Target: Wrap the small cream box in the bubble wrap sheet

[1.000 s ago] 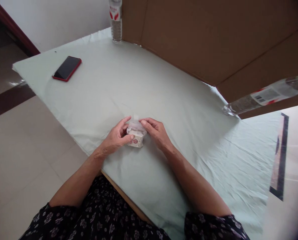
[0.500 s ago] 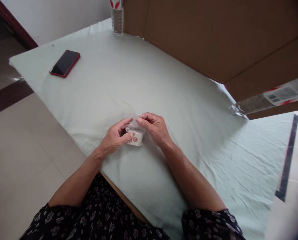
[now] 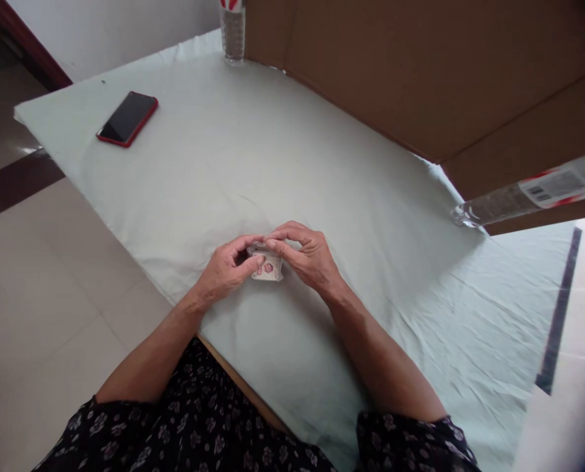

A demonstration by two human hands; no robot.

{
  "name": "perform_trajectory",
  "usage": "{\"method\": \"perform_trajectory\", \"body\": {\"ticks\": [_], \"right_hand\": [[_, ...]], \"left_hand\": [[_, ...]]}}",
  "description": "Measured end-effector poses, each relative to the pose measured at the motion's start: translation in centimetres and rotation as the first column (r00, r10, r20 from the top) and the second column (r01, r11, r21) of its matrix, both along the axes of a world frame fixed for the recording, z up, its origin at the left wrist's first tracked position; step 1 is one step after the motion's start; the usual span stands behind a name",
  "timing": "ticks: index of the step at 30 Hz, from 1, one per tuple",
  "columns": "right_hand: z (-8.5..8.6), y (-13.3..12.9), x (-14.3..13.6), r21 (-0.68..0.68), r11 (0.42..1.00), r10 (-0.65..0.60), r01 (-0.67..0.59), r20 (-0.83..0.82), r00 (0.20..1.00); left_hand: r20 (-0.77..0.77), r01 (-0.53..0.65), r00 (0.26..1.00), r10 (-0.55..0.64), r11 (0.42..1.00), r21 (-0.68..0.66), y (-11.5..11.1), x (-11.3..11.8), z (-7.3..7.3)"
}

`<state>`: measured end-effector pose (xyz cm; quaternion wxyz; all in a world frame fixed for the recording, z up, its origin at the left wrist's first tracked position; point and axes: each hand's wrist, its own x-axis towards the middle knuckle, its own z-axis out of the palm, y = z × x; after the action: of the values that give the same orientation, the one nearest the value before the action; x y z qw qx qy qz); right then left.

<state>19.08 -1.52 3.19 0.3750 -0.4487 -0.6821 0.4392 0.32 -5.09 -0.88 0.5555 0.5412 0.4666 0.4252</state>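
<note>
A small pale box (image 3: pixel 271 269) with reddish round prints sits in clear plastic wrapping, just above the table near its front edge. My left hand (image 3: pixel 226 267) grips the box from the left, its thumb on the printed face and its fingers behind. From the right, my right hand (image 3: pixel 306 252) pinches the clear wrapping at the box's top edge between thumb and index finger. The fingertips of both hands meet there and hide part of the wrapping.
A pale green cloth covers the table (image 3: pixel 292 164). A phone (image 3: pixel 128 118) in a red case lies at the back left. Behind stands a large brown cardboard panel (image 3: pixel 371 72), with a clear bottle (image 3: pixel 233 34) at its left and another bottle (image 3: pixel 503 202) at its right.
My right hand has closed in on the box's top edge, and its fingertips now meet my left hand's. The loose plastic above the box has been pressed down, and the box has tilted slightly.
</note>
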Motion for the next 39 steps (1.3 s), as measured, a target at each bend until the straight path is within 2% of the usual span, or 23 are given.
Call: {"method": "perform_trajectory", "body": {"ticks": [3,7,13,15,19,23,25,29,31,35,39], "right_hand": [[-0.3,-0.1,0.1,0.051,0.999,-0.004,0.002,0.045,0.999],[-0.8,-0.3,0.2,0.184,0.983,-0.024,-0.003,0.142,0.990],[-1.6,-1.3,0.1,0.328,0.945,-0.091,-0.004,0.274,0.957],[-2.1,-1.8,0.0,0.384,0.923,-0.133,0.016,0.280,0.951],[-2.9,-2.4,-0.1,0.485,0.874,-0.188,0.012,0.316,0.930],[-2.9,-2.4,0.0,0.489,0.872,-0.165,-0.036,0.363,0.917],[-2.8,-2.5,0.2,0.497,0.865,-0.145,-0.067,0.377,0.915],[-3.1,-3.3,0.8,0.557,0.817,-0.106,-0.152,0.404,0.909],[-3.4,-3.8,1.1,0.549,0.819,-0.095,-0.167,0.417,0.904],[-3.7,-4.5,1.8,0.530,0.841,-0.122,-0.107,0.378,0.918],[-3.6,-3.9,2.6,0.467,0.884,-0.125,-0.032,0.302,0.945]], "left_hand": [[-0.012,0.005,1.000,-0.005,1.000,0.008,-0.1,0.0,0.2],[-0.071,-0.008,0.997,0.009,1.000,0.021,-0.1,0.0,0.6],[-0.277,-0.111,0.947,0.164,0.974,0.196,0.0,0.2,0.9],[-0.314,-0.087,0.937,0.154,0.972,0.217,0.1,0.1,1.0],[-0.316,-0.003,0.947,0.063,0.982,0.189,0.4,-0.8,1.2],[-0.283,0.036,0.959,0.006,0.989,0.142,0.5,-1.5,1.2],[-0.282,0.026,0.959,0.014,0.990,0.137,0.5,-1.6,1.3],[-0.274,-0.005,0.961,0.032,0.995,0.100,0.5,-1.3,1.4],[-0.278,-0.019,0.960,0.043,0.996,0.091,0.4,-1.2,1.4],[-0.292,-0.036,0.954,0.065,0.994,0.102,0.4,-1.1,1.3],[-0.289,-0.038,0.955,0.073,0.992,0.123,0.4,-0.9,1.2]]}}
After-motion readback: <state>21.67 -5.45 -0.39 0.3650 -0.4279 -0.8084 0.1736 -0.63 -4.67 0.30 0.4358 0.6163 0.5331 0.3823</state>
